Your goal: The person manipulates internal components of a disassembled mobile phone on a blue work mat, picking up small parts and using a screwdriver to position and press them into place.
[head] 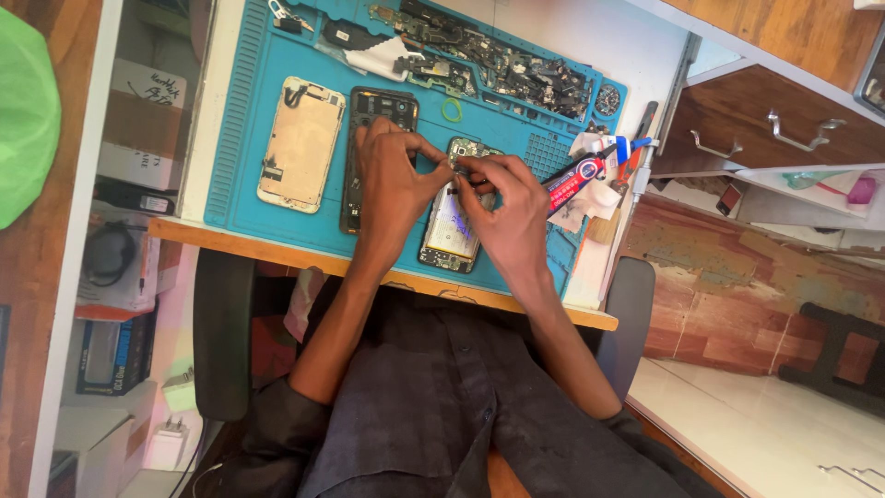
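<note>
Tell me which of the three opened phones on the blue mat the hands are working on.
The rightmost opened phone with the exposed circuit board: both hands meet over its top end. The pale phone back and the dark phone frame lie further left.

Illumination: bright, diffuse, daylight-like; strongest at right, where white floor (pixel 784 424) reflects broad sheen. Teal work mat (pixel 249 138) evenly lit, colours saturated. Shadows: soft, short, under left hand (pixel 392 180) and right hand (pixel 507 207); area beneath desk edge (pixel 277 247) dim. Glare: mild violet-white reflection on opened phone (pixel 452 226). Focus: centre sharp; green object (pixel 23 111) at left edge blurred. Distortion: wide-angle, straight edges lean outward at borders. Motion blur: negligible.
</note>
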